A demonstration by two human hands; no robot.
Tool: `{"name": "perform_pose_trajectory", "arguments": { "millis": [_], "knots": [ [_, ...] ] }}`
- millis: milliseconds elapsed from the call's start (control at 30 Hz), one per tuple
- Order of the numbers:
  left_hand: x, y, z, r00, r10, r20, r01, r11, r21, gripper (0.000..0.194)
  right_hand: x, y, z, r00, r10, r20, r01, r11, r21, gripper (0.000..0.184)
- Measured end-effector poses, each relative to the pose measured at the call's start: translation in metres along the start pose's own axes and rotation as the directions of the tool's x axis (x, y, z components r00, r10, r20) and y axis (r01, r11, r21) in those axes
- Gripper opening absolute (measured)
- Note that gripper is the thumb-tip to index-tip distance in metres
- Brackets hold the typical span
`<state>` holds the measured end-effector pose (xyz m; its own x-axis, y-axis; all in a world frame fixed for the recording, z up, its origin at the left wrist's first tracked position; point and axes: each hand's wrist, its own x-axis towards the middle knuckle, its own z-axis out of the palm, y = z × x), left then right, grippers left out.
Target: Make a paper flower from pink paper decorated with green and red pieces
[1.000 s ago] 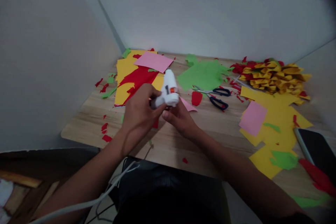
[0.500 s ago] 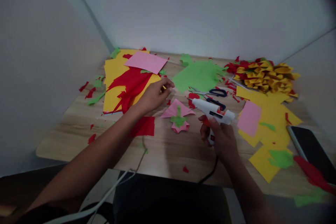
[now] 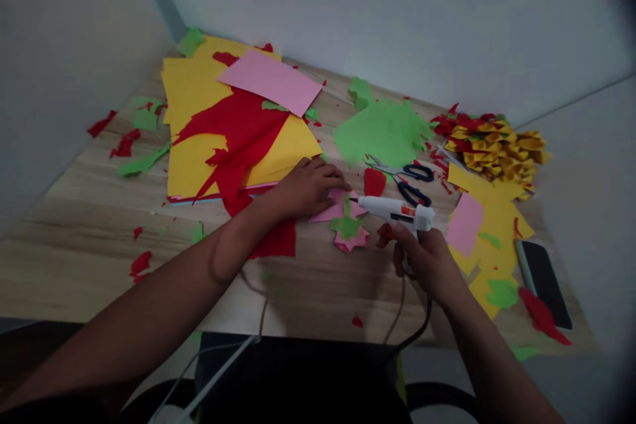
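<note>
My right hand [image 3: 422,255] grips a white glue gun [image 3: 392,207] with an orange trigger. Its nozzle points left, right over the pink paper [image 3: 328,210]. On that paper lies a green cut-out [image 3: 348,226], with a small folded pink piece [image 3: 350,242] at its lower end. My left hand [image 3: 318,189] rests over the left part of the pink paper, fingers stretched out and thumb below them; the fingertips touch or nearly touch the paper. Just beyond the nozzle lie scissors with dark blue handles [image 3: 416,195] beside a red paper scrap [image 3: 374,182].
Yellow sheets [image 3: 193,159], red crepe paper [image 3: 248,126] and a pink sheet [image 3: 271,83] are piled at left. Green paper [image 3: 382,132] lies behind the scissors. A yellow folded-paper bundle [image 3: 497,152] and a phone [image 3: 544,281] are at right. Cables hang over the front edge.
My left hand has come down and right onto the pink paper. The glue gun's nozzle has moved lower, to the pink paper beside the green cut-out. My view has shifted and tilted.
</note>
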<state>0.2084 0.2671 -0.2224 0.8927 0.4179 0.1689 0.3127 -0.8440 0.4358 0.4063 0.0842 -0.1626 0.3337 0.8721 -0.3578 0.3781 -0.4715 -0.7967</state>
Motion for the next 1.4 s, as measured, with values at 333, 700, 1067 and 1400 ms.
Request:
{"name": "perform_pose_trajectory", "arguments": {
  "millis": [333,700,1067,1400],
  "knots": [
    [0.003,-0.001,-0.001,1.0,0.003,-0.003,-0.003,1.0,-0.026,0.027,0.002,-0.014,0.001,0.998,-0.011,0.056,0.017,0.994,-0.107,0.061],
    [0.004,-0.002,0.001,1.0,-0.018,-0.015,0.018,1.0,-0.021,0.028,0.015,-0.01,0.0,0.997,0.004,0.077,0.016,0.965,-0.263,0.058],
    [0.005,-0.003,0.005,0.999,-0.017,-0.039,0.015,0.999,-0.034,0.026,0.016,-0.009,-0.002,0.997,0.029,0.07,-0.005,0.947,-0.321,0.062],
    [0.006,-0.003,0.003,0.999,-0.013,-0.03,0.012,1.0,-0.023,0.033,0.014,-0.01,-0.003,0.997,0.031,0.067,-0.015,0.973,-0.231,0.061]
  ]
}}
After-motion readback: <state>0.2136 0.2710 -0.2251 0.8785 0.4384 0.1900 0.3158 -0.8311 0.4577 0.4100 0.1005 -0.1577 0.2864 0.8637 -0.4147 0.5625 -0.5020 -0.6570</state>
